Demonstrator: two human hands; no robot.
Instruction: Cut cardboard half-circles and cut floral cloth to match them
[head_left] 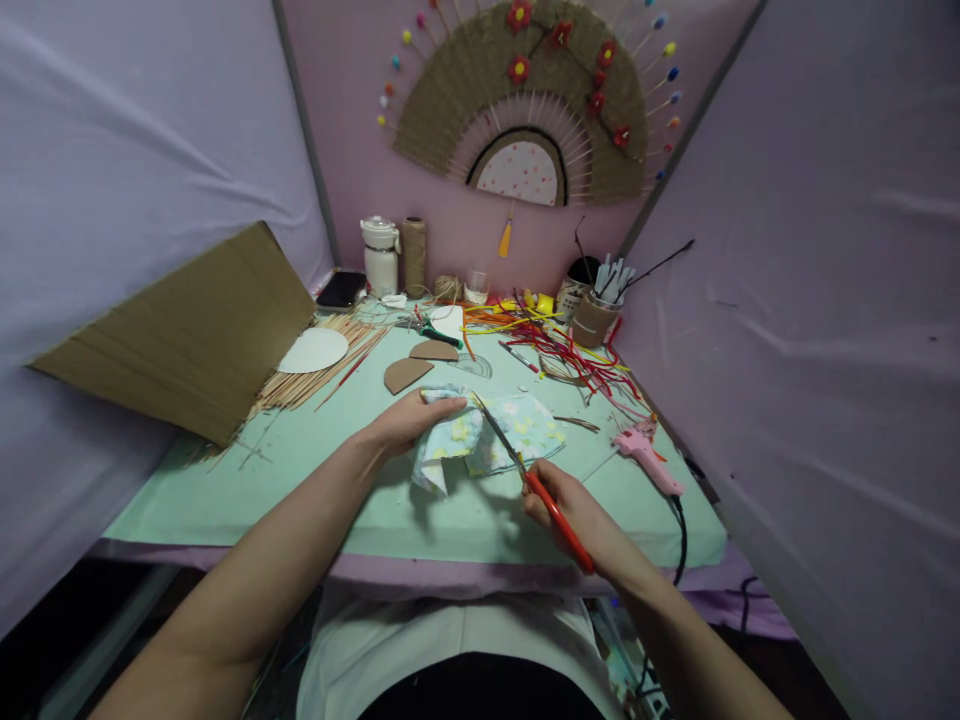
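Note:
A floral cloth (pixel 517 430) in pale blue, white and yellow is held up over the near middle of the table. My left hand (pixel 411 420) pinches its upper left edge between thumb and fingers. Red-handled scissors (pixel 559 520) are gripped in my right hand (pixel 564 500), their blades pointing up and left at the cloth's top edge, close to my left fingertips. A slit divides the cloth into a hanging left part and a flatter right part. Two brown half-round cardboard pieces (pixel 409 374) lie just beyond my left hand.
A pink glue gun (pixel 649 455) with a black cord lies at right. Red and yellow pipe cleaners (pixel 555 350) spread at the back right, near a pot of sticks (pixel 596 318). Thin wooden sticks (pixel 300 385) and a leaning cardboard sheet (pixel 187 330) are at left. A protractor (pixel 474 367) lies centrally.

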